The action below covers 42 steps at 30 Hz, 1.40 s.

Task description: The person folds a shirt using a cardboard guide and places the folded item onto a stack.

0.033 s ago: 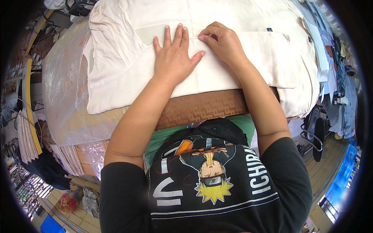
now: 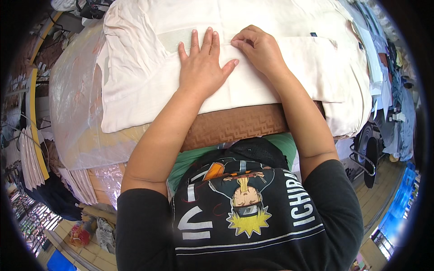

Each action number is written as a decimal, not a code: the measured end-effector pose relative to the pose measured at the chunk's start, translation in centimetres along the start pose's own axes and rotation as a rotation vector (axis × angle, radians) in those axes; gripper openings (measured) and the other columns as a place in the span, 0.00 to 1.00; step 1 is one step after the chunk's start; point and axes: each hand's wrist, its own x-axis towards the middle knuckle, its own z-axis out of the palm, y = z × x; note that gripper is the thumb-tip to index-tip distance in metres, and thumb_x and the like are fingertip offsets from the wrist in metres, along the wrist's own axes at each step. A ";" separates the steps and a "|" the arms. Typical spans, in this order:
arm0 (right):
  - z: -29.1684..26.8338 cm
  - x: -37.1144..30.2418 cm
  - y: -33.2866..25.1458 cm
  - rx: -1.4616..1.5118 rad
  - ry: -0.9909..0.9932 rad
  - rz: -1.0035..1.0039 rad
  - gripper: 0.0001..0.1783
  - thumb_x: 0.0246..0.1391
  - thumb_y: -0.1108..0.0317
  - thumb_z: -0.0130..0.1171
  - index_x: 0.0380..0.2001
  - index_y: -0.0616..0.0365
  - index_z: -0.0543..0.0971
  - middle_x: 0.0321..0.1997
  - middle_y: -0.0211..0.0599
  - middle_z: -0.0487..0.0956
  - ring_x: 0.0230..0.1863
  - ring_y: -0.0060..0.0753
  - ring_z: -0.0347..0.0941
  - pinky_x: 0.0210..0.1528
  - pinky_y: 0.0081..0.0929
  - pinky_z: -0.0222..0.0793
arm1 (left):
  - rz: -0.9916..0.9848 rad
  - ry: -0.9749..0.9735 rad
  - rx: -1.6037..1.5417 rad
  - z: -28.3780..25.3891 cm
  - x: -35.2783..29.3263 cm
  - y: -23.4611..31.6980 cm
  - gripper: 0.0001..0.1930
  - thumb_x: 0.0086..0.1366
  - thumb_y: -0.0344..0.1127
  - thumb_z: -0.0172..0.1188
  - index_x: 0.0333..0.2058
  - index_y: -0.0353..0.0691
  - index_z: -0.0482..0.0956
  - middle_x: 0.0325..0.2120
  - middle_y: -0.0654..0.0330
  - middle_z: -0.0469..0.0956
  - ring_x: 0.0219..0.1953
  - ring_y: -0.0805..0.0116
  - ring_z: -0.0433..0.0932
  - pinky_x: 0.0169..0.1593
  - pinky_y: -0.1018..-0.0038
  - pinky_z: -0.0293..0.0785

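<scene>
A cream garment [image 2: 149, 101] is spread over a padded table, with its left part gathered in soft folds. My left hand [image 2: 201, 63] lies flat on it, palm down and fingers spread. Just right of it, my right hand [image 2: 258, 47] has its thumb and forefinger pinched together at a folded edge of the cloth. That edge runs on to the right, where a small dark label [image 2: 313, 34] sits. Beyond my left fingertips shows a pale grey-green flat strip [image 2: 174, 40], partly covered by the cloth.
Brown patterned fabric [image 2: 235, 124] hangs at the table's near edge. Clear plastic sheeting [image 2: 74, 99] covers its left end. Blue and white garments [image 2: 384, 67] hang at the right. Folded pale cloths [image 2: 30, 158] hang by a yellow bar [image 2: 32, 104] at the left. A metal-framed chair [image 2: 364, 162] stands lower right.
</scene>
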 end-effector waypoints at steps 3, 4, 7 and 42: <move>0.0 0.0 0.1 0.071 0.028 0.059 0.08 0.51 0.64 0.59 0.29 0.57 0.81 0.34 0.35 0.79 0.33 0.34 0.74 0.38 0.28 0.69 | -0.003 0.000 0.002 0.3 0.1 0.0 0.40 0.62 0.63 0.43 0.62 0.35 0.54 0.65 0.54 0.51 0.67 0.52 0.44 0.65 0.47 0.37; 0.0 0.1 0.3 0.113 0.038 0.075 0.09 0.51 0.64 0.59 0.29 0.57 0.81 0.34 0.35 0.79 0.33 0.34 0.74 0.38 0.28 0.69 | -0.007 -0.005 -0.002 0.1 0.0 0.0 0.40 0.62 0.63 0.43 0.62 0.35 0.54 0.65 0.54 0.51 0.68 0.52 0.44 0.65 0.47 0.37; -0.1 0.0 0.3 0.120 0.047 0.095 0.09 0.52 0.65 0.60 0.31 0.59 0.80 0.31 0.31 0.79 0.32 0.24 0.72 0.37 0.21 0.68 | -0.010 -0.013 -0.009 -0.1 -0.1 0.0 0.40 0.63 0.63 0.42 0.62 0.35 0.54 0.65 0.55 0.51 0.68 0.52 0.43 0.65 0.47 0.36; -12.2 -4.3 -7.9 -0.383 -0.161 -0.236 0.25 0.48 0.60 0.62 0.48 0.61 0.75 0.49 0.47 0.76 0.51 0.46 0.72 0.54 0.33 0.65 | -0.039 0.251 -0.307 -7.1 -9.7 -8.2 0.21 0.59 0.43 0.58 0.49 0.42 0.74 0.54 0.57 0.67 0.61 0.55 0.58 0.61 0.60 0.54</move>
